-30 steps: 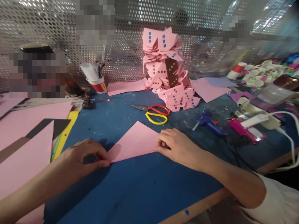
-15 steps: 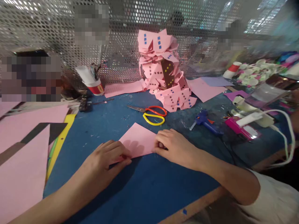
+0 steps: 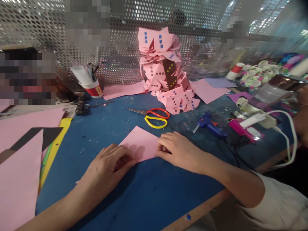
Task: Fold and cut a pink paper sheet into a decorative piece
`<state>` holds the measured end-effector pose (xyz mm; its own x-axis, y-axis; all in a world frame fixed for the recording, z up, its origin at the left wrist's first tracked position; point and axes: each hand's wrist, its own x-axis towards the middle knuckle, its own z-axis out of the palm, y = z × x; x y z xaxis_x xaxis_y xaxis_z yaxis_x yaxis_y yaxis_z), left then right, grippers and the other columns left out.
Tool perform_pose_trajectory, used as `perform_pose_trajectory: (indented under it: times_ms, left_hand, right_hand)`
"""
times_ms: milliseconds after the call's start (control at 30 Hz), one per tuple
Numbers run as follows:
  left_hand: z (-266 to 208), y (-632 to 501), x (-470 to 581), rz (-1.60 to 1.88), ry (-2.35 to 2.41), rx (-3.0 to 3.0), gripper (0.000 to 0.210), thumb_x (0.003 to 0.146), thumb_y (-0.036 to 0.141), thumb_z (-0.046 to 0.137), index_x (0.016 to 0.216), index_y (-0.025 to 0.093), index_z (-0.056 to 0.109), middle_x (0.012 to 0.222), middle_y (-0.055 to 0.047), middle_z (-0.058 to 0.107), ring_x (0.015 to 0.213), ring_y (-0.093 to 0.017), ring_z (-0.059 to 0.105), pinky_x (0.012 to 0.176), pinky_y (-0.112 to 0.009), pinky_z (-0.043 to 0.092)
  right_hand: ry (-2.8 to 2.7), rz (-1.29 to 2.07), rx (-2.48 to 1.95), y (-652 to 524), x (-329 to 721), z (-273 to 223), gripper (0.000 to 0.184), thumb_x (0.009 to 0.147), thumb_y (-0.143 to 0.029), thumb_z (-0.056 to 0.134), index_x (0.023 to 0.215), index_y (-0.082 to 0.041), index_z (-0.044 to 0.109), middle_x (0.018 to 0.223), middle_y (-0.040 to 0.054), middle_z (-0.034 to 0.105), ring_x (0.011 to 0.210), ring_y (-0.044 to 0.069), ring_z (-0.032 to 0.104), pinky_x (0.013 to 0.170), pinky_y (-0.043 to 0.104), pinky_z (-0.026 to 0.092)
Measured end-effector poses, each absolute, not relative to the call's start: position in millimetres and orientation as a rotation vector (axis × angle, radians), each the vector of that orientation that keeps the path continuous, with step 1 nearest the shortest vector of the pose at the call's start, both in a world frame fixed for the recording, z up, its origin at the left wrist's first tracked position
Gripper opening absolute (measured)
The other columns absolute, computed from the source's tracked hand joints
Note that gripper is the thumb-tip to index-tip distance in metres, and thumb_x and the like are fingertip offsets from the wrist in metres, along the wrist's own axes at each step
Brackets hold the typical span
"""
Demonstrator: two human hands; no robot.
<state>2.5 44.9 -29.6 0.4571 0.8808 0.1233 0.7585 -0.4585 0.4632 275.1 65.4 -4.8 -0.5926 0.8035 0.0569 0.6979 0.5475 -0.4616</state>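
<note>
A sheet of pink paper [image 3: 141, 144] lies on the blue tabletop between my hands, one corner pointing away from me. My left hand [image 3: 112, 162] is closed at its lower left edge, thumb and fingertips pinched together on the paper. Its right corner is gripped by the curled fingers of my right hand [image 3: 174, 149]. Parts of the sheet are hidden under both hands. Just beyond it rest scissors [image 3: 156, 118] with one red and one yellow handle loop. Farther back stands a stacked pink paper construction [image 3: 166, 70] with small blue, brown and yellow squares on it.
To the right are a blue glue gun [image 3: 209, 124], a pink device [image 3: 245, 130] with a white cable, and a clear container [image 3: 271, 89]. Large pink sheets [image 3: 21, 179] cover the left side. A paper cup [image 3: 92, 88] of tools stands before the perforated metal screen [image 3: 122, 51].
The view has shifted slightly, so the scene sits a little farther left. My left thumb and fingers have drawn closer together. A small pink tip now shows beside my left wrist.
</note>
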Motion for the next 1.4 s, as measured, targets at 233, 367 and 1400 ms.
perform_pose_trajectory:
  times_ms: [233, 367, 1400]
  left_hand:
    - [-31.4, 42.5, 2.3, 0.532, 1.355, 2.420, 0.019, 0.100, 0.040, 0.055, 0.095, 0.024, 0.063, 0.088, 0.001, 0.067, 0.083, -0.018, 0.060, 0.077, -0.031, 0.044]
    - [-31.8, 43.1, 4.5, 0.578, 1.271, 2.464, 0.018, 0.103, 0.035, 0.051, 0.097, 0.025, 0.064, 0.092, 0.001, 0.066, 0.088, -0.018, 0.060, 0.080, -0.031, 0.042]
    - [-13.6, 23.6, 13.1, 0.492, 0.892, 3.124, 0.041, 0.101, 0.011, 0.033, 0.134, 0.014, 0.058, 0.106, -0.008, 0.069, 0.091, -0.021, 0.063, 0.080, -0.036, 0.054]
  right_hand:
    - [-2.523, 0.589, -1.282, 65.4, 276.7, -3.7, 0.019, 0.095, -0.030, 0.067, 0.082, -0.019, 0.060, 0.087, -0.0018, 0.065, 0.082, 0.014, 0.056, 0.078, 0.031, 0.032]
    - [-2.530, 0.580, -1.290, 65.1, 276.4, -3.5, 0.018, 0.095, -0.031, 0.067, 0.083, -0.019, 0.060, 0.087, -0.0014, 0.065, 0.082, 0.014, 0.056, 0.078, 0.031, 0.032]
    - [-2.579, 0.631, -1.284, 67.2, 283.0, 4.1, 0.015, 0.096, -0.029, 0.067, 0.086, -0.019, 0.060, 0.092, -0.0014, 0.066, 0.087, 0.014, 0.059, 0.079, 0.030, 0.037]
